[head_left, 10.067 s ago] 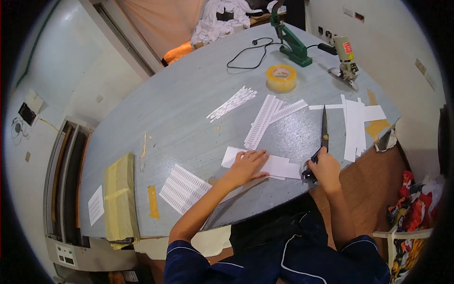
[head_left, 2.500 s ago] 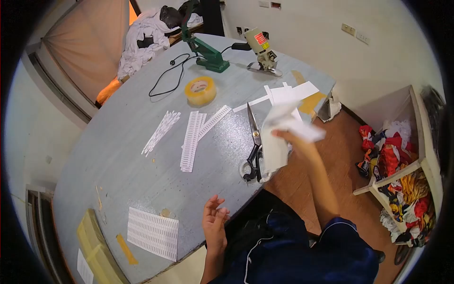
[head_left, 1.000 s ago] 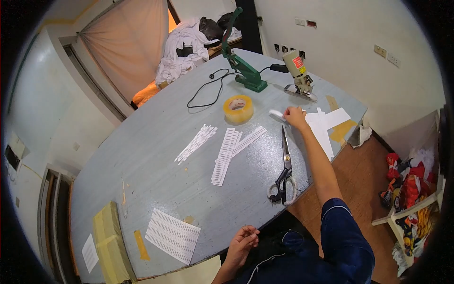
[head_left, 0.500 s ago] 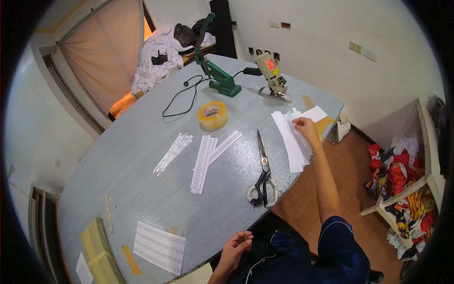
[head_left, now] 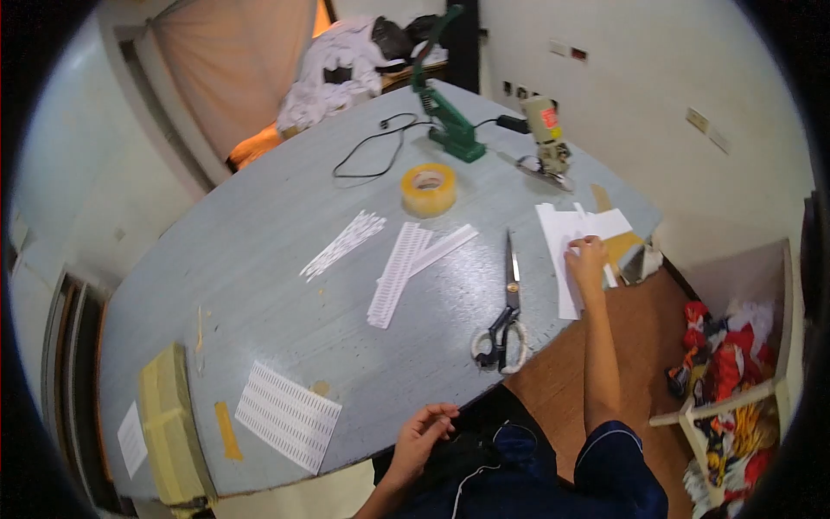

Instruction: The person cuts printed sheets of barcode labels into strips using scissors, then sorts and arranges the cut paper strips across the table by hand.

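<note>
My right hand reaches out over the stack of white paper sheets at the table's right edge, fingers pressed on the top sheets. Whether it grips one I cannot tell. Black-handled scissors lie on the table just left of that arm, blades pointing away. My left hand hangs loosely curled at the near table edge and holds nothing. Cut strips of printed labels lie mid-table, with a second bunch of label strips to their left. A full label sheet lies near the front edge.
A roll of yellow tape, a green press tool with a black cable, and a small electric cutter stand at the far side. A taped cardboard bundle sits at the near left. A wooden bin of coloured scraps stands on the floor, right.
My right hand dropped the sheets it carried onto the stack at the right edge and slid nearer along that stack. My left hand stayed at the near edge. The view shifted.
</note>
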The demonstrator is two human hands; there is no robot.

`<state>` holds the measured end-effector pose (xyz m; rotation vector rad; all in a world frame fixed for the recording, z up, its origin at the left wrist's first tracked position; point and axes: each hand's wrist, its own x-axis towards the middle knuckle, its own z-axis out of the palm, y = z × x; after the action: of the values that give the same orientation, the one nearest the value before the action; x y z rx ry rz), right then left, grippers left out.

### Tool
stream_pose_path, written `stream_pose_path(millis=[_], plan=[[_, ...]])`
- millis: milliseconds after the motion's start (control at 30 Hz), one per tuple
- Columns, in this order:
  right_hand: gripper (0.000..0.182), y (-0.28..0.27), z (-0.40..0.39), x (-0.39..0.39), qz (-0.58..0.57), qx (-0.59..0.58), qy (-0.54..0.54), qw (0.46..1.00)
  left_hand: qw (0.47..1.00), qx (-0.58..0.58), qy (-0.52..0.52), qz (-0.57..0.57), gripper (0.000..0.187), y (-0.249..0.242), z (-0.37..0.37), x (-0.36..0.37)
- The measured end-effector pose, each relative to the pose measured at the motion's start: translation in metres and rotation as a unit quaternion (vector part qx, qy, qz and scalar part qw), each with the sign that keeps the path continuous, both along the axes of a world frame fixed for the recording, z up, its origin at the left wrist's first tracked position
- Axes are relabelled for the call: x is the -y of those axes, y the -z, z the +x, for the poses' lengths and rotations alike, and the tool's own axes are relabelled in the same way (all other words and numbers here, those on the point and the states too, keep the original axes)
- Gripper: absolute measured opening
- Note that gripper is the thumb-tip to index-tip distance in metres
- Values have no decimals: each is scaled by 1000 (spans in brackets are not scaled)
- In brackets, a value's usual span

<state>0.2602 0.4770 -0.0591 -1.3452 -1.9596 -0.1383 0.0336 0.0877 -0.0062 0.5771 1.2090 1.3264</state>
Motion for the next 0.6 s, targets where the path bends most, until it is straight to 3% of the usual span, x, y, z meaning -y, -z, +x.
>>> stream_pose_path(millis=[67,133,233,267,367,433,467,533,567,600], plan=[[26,-13,-11,16,42,-38,66,996,997,-52,-61,13,22,-5,-16,4],[29,-30,-24,36,-16,-46,1,999,941,-304,-135,63,22,-7,-41,7],[33,-28,-32,61,-229,-79,-201,949,765,-597,-240,30,26,-6,-93,24],[33,-40,-42,81,-250,-41,-244,936,693,-670,-268,1,28,4,-114,38],[38,-65,-67,148,-235,27,-293,926,623,-669,-373,-160,34,16,-161,94],[38,-61,-83,180,-215,1,-269,939,540,-635,-458,-310,43,26,-185,129],[37,-55,-87,190,-213,-18,-263,941,525,-634,-467,-323,43,30,-190,144],[35,-40,-94,204,-197,-10,-246,949,568,-566,-449,-395,61,33,-196,159],[34,-34,-97,208,-178,2,-209,961,561,-566,-454,-399,61,32,-191,156],[34,-30,-99,210,-180,0,-216,960,551,-569,-422,-441,72,34,-183,148]])
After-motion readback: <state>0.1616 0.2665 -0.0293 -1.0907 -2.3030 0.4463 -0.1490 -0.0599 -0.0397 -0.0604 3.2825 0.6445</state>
